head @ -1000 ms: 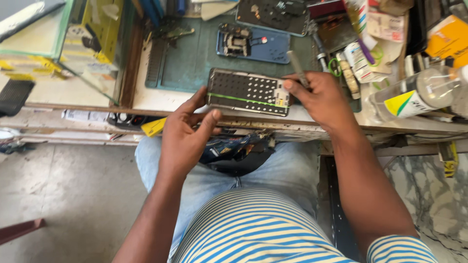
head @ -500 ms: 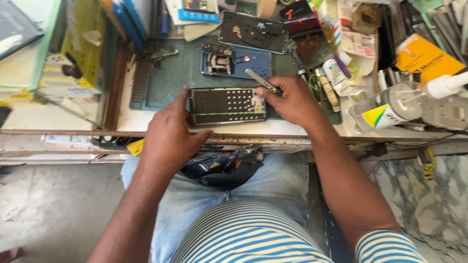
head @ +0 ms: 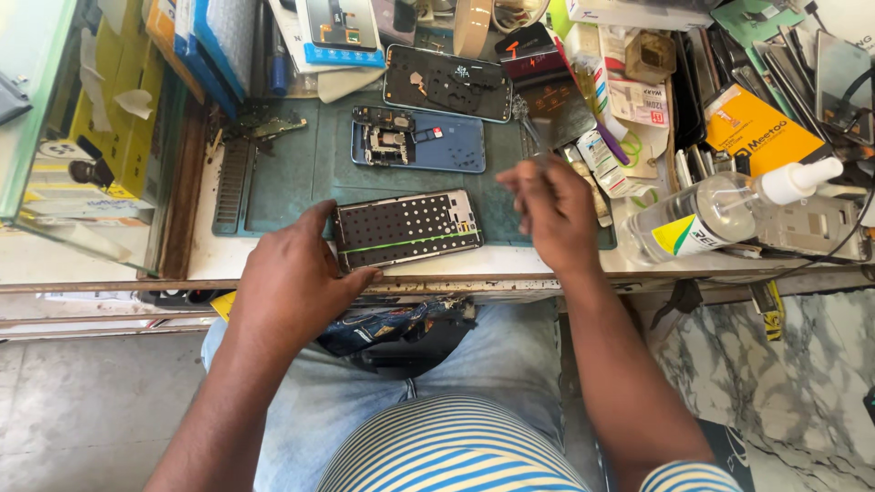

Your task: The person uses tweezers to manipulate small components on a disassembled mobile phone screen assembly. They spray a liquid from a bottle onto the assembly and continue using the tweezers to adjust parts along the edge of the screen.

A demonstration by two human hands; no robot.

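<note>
While the left hand (head: 293,284) presses its open fingers on the phone frame's (head: 407,230) left end, the frame lies long-ways, left to right. Just past its right end, the right hand (head: 547,211) hovers, fingers curled; what it holds, I cannot tell.
</note>
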